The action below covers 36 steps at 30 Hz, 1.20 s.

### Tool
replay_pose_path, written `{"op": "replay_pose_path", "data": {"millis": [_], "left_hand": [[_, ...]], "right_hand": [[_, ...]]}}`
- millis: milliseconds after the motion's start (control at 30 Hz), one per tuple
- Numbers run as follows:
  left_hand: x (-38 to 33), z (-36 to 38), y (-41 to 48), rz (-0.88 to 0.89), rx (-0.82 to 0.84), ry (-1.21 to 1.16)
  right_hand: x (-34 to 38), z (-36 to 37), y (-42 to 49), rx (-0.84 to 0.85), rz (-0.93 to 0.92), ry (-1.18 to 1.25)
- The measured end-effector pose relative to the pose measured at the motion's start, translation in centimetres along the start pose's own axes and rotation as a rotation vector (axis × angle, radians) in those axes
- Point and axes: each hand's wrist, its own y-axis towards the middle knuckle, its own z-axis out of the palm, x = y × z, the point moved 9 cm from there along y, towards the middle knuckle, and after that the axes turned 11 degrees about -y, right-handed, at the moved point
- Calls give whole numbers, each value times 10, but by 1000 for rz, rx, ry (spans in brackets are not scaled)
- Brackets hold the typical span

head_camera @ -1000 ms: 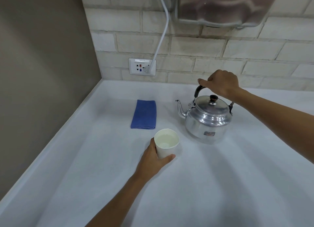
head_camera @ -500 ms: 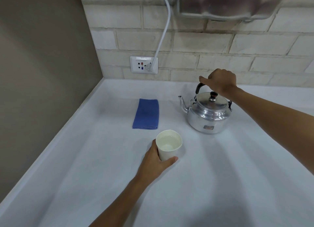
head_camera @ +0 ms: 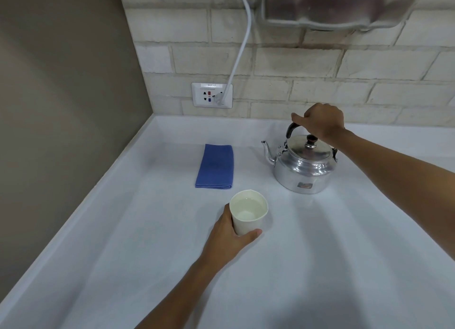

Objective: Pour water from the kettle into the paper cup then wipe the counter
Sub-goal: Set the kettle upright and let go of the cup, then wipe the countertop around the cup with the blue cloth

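A silver kettle stands upright on the white counter, spout pointing left. My right hand is closed over its black handle above the lid. A white paper cup with water in it stands in front of the kettle, to its left. My left hand wraps around the cup's lower side from the near left. A folded blue cloth lies flat on the counter behind the cup, apart from both hands.
A brown wall bounds the counter on the left, a brick wall at the back. A wall socket holds a white cable that runs up. A shiny metal appliance hangs above the kettle.
The kettle has moved back and right, away from the cup, and now rests on the counter. The cup and my left hand have stayed in place.
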Motion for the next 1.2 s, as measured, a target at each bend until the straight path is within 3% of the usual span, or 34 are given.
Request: {"op": "replay_pose_path", "data": {"millis": [167,333,433,533,700,967,1200], "left_hand": [[-3,-1,0,-64,94,-69],[5,-26,-12,-163,302,-235],[17,-70,-17,-226,146,-329],[20,-103,-12,-224,-4,-360],[0,-112,24,-151,-92,-130],[-13,-74,120,36,-31,396],[29,-51,183,-20,68,899]], "right_hand": [[9,-12,-10,-43,-59,-44],[30,-56,-71,-400,-267,202],[32,-22,-130,-271,-286,368],[37,53,-187,57,-268,252],[33,122,-231,294,-132,70],[32,132,-235,315,-120,3],[32,130,-235,305,-114,29]]}}
